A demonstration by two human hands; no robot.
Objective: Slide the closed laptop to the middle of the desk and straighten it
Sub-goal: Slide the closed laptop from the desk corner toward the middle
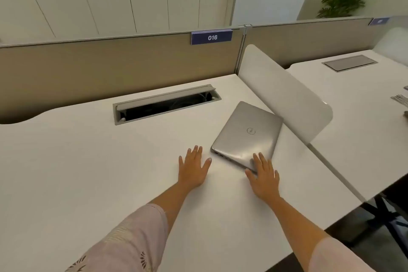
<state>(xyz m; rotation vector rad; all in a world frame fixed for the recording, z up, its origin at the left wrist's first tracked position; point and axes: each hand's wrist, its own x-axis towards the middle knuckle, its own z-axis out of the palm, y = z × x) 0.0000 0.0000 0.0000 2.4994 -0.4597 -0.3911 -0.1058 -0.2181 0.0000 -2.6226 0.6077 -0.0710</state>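
A closed silver laptop (pixel 245 132) lies skewed on the white desk (pixel 88 161), at its right side, with one corner against the white side divider (pixel 282 93). My right hand (pixel 263 175) lies flat, fingers spread, with the fingertips on the laptop's near right corner. My left hand (pixel 193 166) rests flat on the desk just left of the laptop's near left corner, fingers apart, a small gap from its edge. Neither hand grips anything.
An open cable tray (pixel 165 105) is sunk into the desk behind the hands. A beige partition with a blue "016" tag (pixel 212 37) closes the far edge. A neighbouring desk (pixel 364 104) lies beyond the divider. The desk's near edge runs at lower right.
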